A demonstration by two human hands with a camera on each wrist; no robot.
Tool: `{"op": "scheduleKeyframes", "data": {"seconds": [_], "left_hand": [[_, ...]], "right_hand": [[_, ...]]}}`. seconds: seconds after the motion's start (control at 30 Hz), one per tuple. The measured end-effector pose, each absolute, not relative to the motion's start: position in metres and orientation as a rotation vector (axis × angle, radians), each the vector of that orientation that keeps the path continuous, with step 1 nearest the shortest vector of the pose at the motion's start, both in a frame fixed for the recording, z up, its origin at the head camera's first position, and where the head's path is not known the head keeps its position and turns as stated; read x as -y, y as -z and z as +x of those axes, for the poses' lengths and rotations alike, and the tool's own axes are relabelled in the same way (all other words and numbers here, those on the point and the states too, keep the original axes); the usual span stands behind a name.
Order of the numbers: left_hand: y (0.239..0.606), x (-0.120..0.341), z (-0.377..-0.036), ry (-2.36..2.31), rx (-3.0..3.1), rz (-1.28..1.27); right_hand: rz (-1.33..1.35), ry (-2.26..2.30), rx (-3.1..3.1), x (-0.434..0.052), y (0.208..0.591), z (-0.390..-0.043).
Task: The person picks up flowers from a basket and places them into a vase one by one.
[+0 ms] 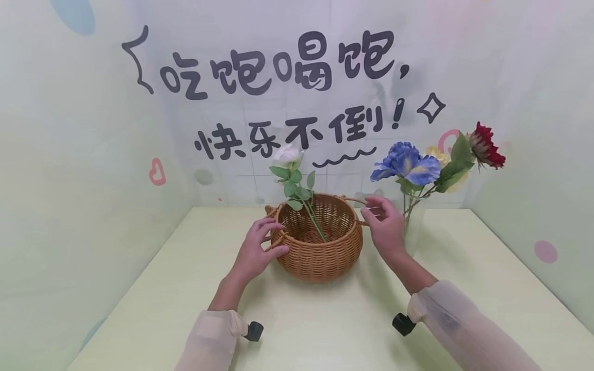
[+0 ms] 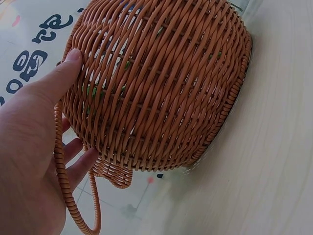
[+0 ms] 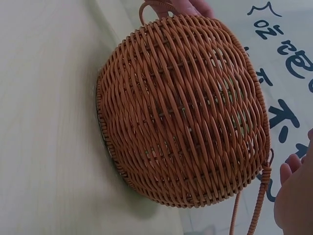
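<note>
A round brown wicker basket (image 1: pixel 320 263) stands on the table. A white rose (image 1: pixel 289 157) with green leaves leans inside it, its stem (image 1: pixel 316 221) slanting down to the bottom. At the basket's left rim is my left hand (image 1: pixel 252 252); its thumb (image 2: pixel 63 73) lies straight along the rim, and its fingertips touch the wicker side. The left handle (image 2: pixel 63 186) loops across that palm. My right hand (image 1: pixel 387 226) is beside the right handle (image 1: pixel 355 200), fingers loosely bent. In the right wrist view, this hand (image 3: pixel 296 196) appears apart from the handle (image 3: pixel 261 200).
A clear glass vase (image 1: pixel 415 226) stands just behind my right hand. It holds a blue flower (image 1: pixel 408 165), a yellow flower (image 1: pixel 438 154) and a dark red flower (image 1: pixel 487 147). A printed cloth wall (image 1: pixel 260 190) borders the table (image 1: pixel 315 324) at the back.
</note>
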State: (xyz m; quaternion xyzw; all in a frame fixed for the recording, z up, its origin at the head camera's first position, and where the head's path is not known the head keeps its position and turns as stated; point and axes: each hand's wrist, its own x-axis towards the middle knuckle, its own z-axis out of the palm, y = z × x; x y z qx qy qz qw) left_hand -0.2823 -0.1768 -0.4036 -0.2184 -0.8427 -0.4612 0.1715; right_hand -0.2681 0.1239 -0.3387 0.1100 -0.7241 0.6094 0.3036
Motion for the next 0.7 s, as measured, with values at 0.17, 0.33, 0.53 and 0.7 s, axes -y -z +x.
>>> {"op": "scheduleKeyframes", "data": {"seconds": [0.17, 0.33, 0.53, 0.7], "left_hand": [[0.403, 0.177, -0.282, 1.318, 2.395, -0.618], [0.403, 0.178, -0.282, 1.296, 2.405, -0.601], [0.403, 0.177, -0.282, 1.297, 2.405, -0.611], [0.403, 0.177, -0.282, 1.3, 2.397, -0.623]], "right_hand": [[0.334, -1.672, 1.959, -0.12, 0.348, -0.285], [0.407, -1.67, 2.001, -0.112, 0.346, -0.296], [0.465, -1.698, 2.032, -0.099, 0.337, -0.306], [0.434, -1.835, 2.076, -0.088, 0.329, -0.309]]}}
